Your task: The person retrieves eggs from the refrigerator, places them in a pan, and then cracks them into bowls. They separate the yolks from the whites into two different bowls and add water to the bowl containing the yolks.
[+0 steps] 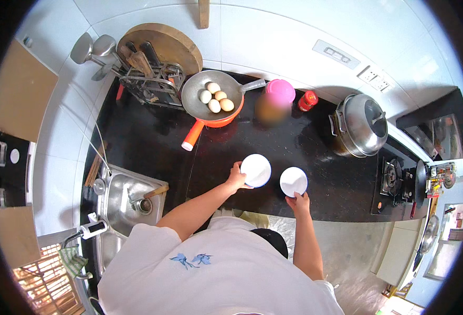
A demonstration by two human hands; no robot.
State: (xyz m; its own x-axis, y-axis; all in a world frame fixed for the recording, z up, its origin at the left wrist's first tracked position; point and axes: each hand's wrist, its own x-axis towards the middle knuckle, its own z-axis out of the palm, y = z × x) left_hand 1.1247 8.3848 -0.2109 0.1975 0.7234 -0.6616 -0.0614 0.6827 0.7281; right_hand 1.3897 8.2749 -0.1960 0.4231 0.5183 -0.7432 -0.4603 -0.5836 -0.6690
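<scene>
My left hand [236, 178] grips the left edge of a white bowl [256, 170] with a blue rim, over the black countertop. To its right, a second, slightly smaller white bowl [293, 182] is pinched at its near edge by my right hand [299, 202]. The two bowls stand apart. Beyond them, several eggs [214, 105] lie in a grey metal pan [194, 87], which is nested on an orange-handled pan [194, 134]. A jar with a pink lid [280, 90] and a small red-lidded jar [308, 100] stand near the wall.
A steel sink [117, 189] with a wooden-handled tool is at the left. A knife rack [152, 84] and round wooden chopping board [184, 43] stand at the back left. A lidded steel pot [363, 126] is at the right, before a gas stove [391, 177].
</scene>
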